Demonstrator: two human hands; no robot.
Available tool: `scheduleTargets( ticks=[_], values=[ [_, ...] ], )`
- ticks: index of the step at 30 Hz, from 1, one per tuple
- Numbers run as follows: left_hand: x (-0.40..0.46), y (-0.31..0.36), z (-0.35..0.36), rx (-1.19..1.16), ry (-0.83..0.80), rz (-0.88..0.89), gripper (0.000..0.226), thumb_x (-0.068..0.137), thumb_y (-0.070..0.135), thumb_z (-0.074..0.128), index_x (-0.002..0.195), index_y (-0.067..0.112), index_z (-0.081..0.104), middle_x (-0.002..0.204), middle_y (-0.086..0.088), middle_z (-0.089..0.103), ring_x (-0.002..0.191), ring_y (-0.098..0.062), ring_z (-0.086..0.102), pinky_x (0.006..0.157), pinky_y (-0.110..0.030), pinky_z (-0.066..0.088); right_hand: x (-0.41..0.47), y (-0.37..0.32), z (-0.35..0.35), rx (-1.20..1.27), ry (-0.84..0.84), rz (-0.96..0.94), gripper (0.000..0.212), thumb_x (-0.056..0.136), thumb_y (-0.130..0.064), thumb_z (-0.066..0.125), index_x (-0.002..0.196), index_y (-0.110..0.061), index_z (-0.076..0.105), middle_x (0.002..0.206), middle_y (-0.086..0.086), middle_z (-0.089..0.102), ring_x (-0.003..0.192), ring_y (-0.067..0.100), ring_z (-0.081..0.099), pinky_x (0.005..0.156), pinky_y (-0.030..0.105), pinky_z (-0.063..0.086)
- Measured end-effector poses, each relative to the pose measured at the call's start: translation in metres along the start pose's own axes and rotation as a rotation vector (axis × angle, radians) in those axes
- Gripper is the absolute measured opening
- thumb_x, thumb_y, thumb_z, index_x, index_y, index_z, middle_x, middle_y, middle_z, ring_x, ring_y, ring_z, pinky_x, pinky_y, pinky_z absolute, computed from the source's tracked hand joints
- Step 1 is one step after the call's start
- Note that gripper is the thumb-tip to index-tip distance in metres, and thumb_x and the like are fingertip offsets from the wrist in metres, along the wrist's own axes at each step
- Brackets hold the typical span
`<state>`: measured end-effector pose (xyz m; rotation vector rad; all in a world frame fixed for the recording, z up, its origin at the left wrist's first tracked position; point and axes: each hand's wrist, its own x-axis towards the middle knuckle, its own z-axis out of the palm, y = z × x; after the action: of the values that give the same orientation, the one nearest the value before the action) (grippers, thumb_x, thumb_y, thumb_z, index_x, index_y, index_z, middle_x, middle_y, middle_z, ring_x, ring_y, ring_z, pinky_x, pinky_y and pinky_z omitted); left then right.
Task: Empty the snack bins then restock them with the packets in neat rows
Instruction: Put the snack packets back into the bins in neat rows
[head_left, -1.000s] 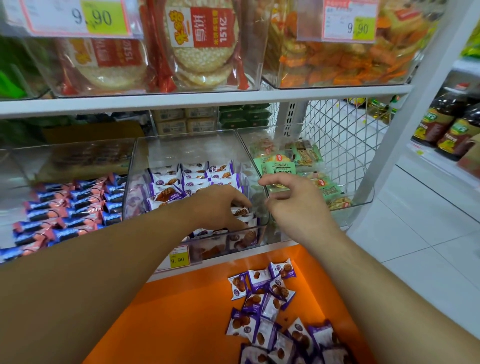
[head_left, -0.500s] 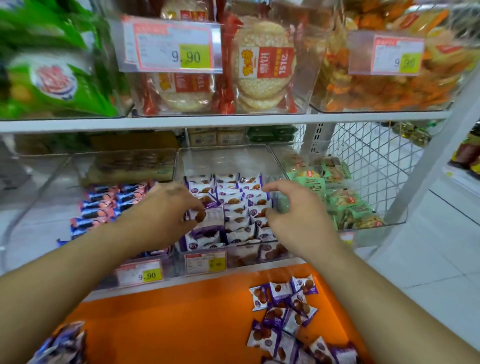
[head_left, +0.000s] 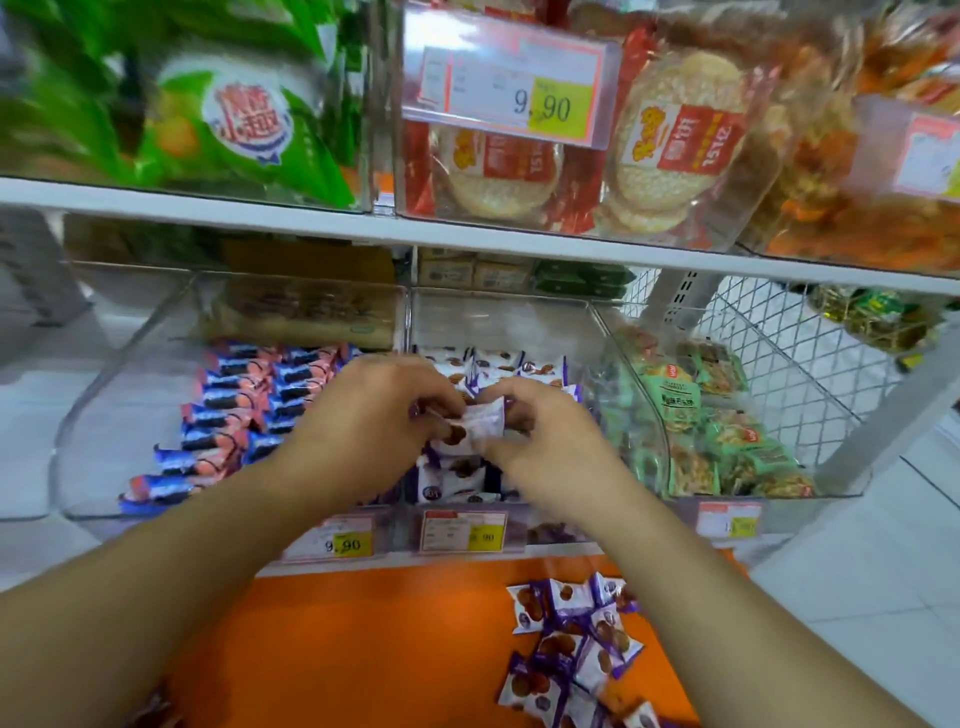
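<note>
Right now both hands are meeting over the middle clear bin (head_left: 592, 332), holding one purple-and-white packet (head_left: 480, 423) between them: the left hand (head_left: 374, 421) is pinching its left end, the right hand (head_left: 540, 441) is gripping its right side with curled fingers. Rows of matching packets (head_left: 498, 364) are lying in the bin beneath. More loose packets (head_left: 569, 639) are lying scattered on the orange surface (head_left: 363, 649) below the shelf. Blue bars (head_left: 234, 410) are filling the left bin, green packs (head_left: 717, 441) the right one.
</note>
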<state>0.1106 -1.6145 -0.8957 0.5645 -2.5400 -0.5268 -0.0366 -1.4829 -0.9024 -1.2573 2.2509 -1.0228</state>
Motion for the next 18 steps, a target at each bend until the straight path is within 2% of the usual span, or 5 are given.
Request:
scheduleTargets(
  ticks=[5,7,10,13,18],
  values=[
    [-0.016,0.009,-0.026,-0.23,0.173,-0.252,0.022,0.094,0.028,0.074,0.11,0.043,0.068,0.107,0.019,0.061,0.088,0.0,0.063,0.073,-0.018,0.055,-0.008,-0.015,-0.004,0.261,0.25,-0.104,0.024,0.084,-0.028,0.089,0.093,-0.033,0.067,0.071,-0.014,0.061,0.068,0.012,0.062,0.066,0.042,0.063],
    [-0.021,0.017,-0.035,-0.477,0.084,-0.411,0.01,0.1,0.031,0.067,0.108,0.036,0.07,0.098,0.012,0.074,0.079,-0.007,0.073,0.067,-0.036,0.064,-0.017,-0.025,-0.001,0.203,0.283,-0.195,0.025,0.084,-0.029,0.088,0.094,-0.034,0.066,0.076,-0.012,0.06,0.075,0.015,0.061,0.066,0.034,0.059],
    [-0.026,0.025,-0.047,-0.928,-0.107,-0.575,0.024,0.1,0.034,0.065,0.114,0.016,0.074,0.096,-0.01,0.08,0.086,-0.028,0.079,0.078,-0.044,0.065,-0.03,-0.037,0.003,0.148,0.163,-0.321,0.03,0.082,-0.02,0.088,0.1,-0.034,0.069,0.097,-0.01,0.063,0.09,0.012,0.064,0.074,0.029,0.058],
    [-0.033,0.017,-0.053,-1.032,-0.081,-0.552,0.034,0.094,0.02,0.075,0.127,0.015,0.069,0.106,-0.016,0.078,0.095,-0.034,0.078,0.087,-0.048,0.063,-0.038,-0.042,-0.001,0.199,0.024,-0.35,0.035,0.084,-0.011,0.085,0.111,-0.031,0.074,0.111,-0.013,0.066,0.103,0.011,0.069,0.085,0.03,0.061],
    [-0.044,0.015,-0.057,-1.051,-0.07,-0.549,0.035,0.093,0.001,0.071,0.124,0.016,0.07,0.106,-0.014,0.079,0.098,-0.031,0.077,0.089,-0.049,0.06,-0.043,-0.043,-0.012,0.35,0.116,-0.196,0.036,0.093,0.001,0.072,0.109,-0.031,0.071,0.108,-0.008,0.071,0.088,0.009,0.072,0.068,0.03,0.062]
  ],
)
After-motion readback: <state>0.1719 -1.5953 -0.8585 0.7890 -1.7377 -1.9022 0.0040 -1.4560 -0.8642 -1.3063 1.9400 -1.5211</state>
